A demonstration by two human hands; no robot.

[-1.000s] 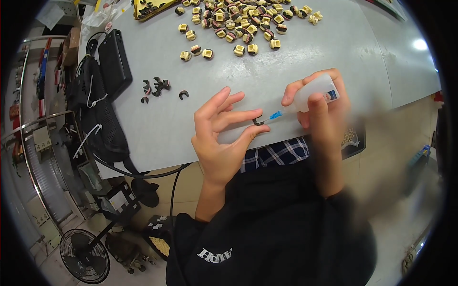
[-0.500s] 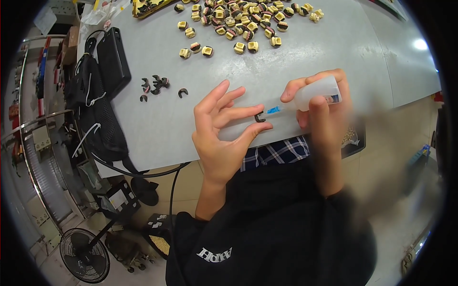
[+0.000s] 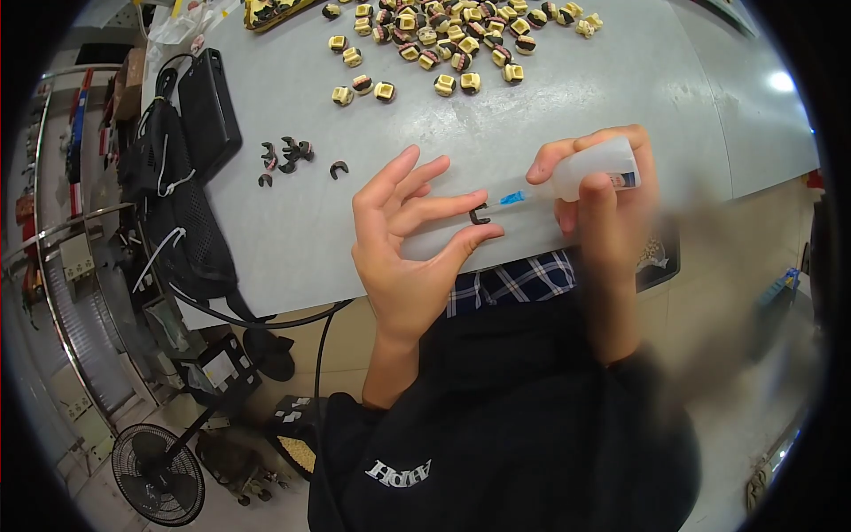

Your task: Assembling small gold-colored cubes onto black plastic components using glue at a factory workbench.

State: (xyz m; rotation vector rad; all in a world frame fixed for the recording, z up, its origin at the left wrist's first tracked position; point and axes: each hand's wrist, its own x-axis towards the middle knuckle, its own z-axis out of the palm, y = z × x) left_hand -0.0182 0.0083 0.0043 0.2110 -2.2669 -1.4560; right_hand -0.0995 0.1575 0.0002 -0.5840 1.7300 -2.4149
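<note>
My left hand (image 3: 409, 244) pinches a small black C-shaped clip (image 3: 480, 215) between thumb and forefinger, the other fingers spread. My right hand (image 3: 605, 199) grips a small translucent squeeze bottle (image 3: 592, 168) with a blue nozzle (image 3: 512, 197) whose tip points at the clip, almost touching it. Both hands hover over the near edge of a grey table (image 3: 567, 97).
Several more black clips (image 3: 285, 154) lie on the table to the left. A scatter of small cream and black parts (image 3: 443, 44) covers the far side. A black bag (image 3: 173, 191) and a black box (image 3: 209, 102) sit at the left edge. A fan (image 3: 158, 474) stands on the floor.
The clip and the bottle's tip have stayed together. Both hands have shifted only slightly; my right hand's fingers have regripped the bottle.
</note>
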